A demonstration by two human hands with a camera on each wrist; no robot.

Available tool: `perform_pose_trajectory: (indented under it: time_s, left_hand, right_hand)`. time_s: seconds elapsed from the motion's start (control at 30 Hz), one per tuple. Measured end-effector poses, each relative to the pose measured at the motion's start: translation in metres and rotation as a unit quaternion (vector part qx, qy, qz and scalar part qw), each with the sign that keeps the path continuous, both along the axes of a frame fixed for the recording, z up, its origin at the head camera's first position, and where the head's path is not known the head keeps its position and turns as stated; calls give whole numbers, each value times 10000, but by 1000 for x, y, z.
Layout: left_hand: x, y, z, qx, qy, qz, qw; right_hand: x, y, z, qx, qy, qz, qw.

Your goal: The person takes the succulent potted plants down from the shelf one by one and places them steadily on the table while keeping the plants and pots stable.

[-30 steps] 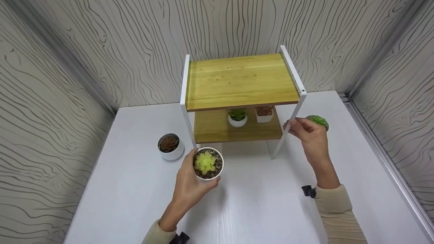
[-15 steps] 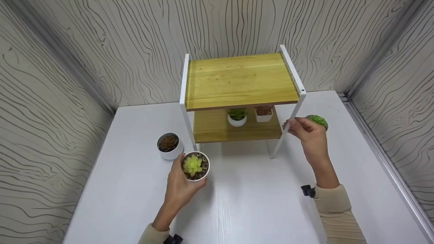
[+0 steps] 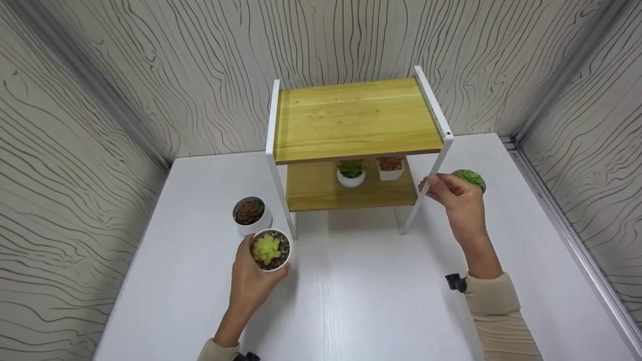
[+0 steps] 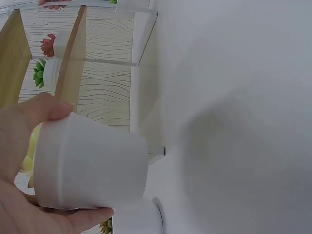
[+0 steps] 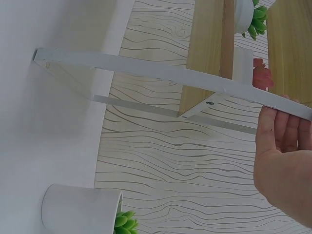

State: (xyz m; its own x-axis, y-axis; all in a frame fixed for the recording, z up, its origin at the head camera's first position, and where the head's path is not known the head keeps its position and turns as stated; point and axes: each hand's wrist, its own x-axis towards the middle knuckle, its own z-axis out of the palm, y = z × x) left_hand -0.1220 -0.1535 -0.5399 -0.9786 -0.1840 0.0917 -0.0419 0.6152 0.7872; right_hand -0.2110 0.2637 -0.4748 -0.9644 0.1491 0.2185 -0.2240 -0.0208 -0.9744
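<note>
My left hand [image 3: 249,276] grips a white round pot [image 4: 97,165] holding a yellow-green succulent [image 3: 267,249]. It hangs over the white table, casting a shadow in the left wrist view. Just behind it stands a white pot with a brown succulent [image 3: 249,211]. With thumb and fingers, my right hand [image 3: 459,203] holds the front right post [image 5: 175,75] of a two-tier shelf with a white frame. On its lower board [image 3: 321,198] sit a round pot with a green succulent [image 3: 351,175] and a square pot with a reddish one [image 3: 390,169]. The upper board [image 3: 356,118] bears nothing.
Right of the shelf, partly behind my right hand, another white pot with a green succulent [image 3: 470,179] stands on the table [image 3: 361,301]. Wood-patterned panels [image 3: 210,65] rise at the back and sides. A metal rail [image 3: 567,220] runs along the right edge.
My left hand has moved left and slightly toward me with the potted yellow-green succulent, away from the shelf front. The right hand stays on the shelf post.
</note>
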Motion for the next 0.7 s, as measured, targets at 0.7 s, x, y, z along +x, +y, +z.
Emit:
perform_pose_trajectory:
  time_s: [0.7]
  left_hand:
    - [-9,-34,-20,75,17,538,9985]
  right_hand:
    - [0,0,-1,96,-29,48,9999]
